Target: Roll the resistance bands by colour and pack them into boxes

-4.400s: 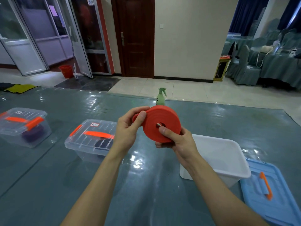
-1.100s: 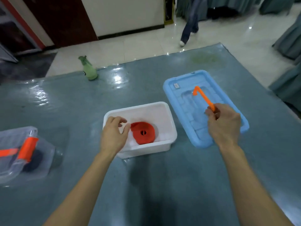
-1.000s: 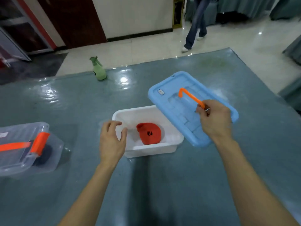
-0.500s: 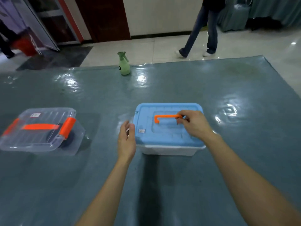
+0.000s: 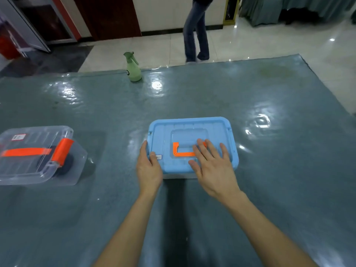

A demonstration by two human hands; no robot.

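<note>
The blue lid (image 5: 192, 132) with its orange handle (image 5: 181, 152) folded flat covers the white box (image 5: 174, 175), so the red rolled band inside is hidden. My right hand (image 5: 212, 164) lies flat on the lid, fingers straight and spread over the handle's right end. My left hand (image 5: 149, 166) holds the lid's near left corner, thumb on top and fingers along the left edge. To the left stands a clear box (image 5: 36, 155) with orange clasps and a dark rolled band (image 5: 66, 166) inside.
A green spray bottle (image 5: 133, 68) stands at the table's far edge. A person's legs (image 5: 195, 29) are on the tiled floor beyond the table. The grey-blue glossy table cover (image 5: 269, 170) stretches right and toward me.
The red roll went into the white box. My right hand carried the blue lid over by its handle, set it on the box, let the handle go and now lies flat on the lid.
</note>
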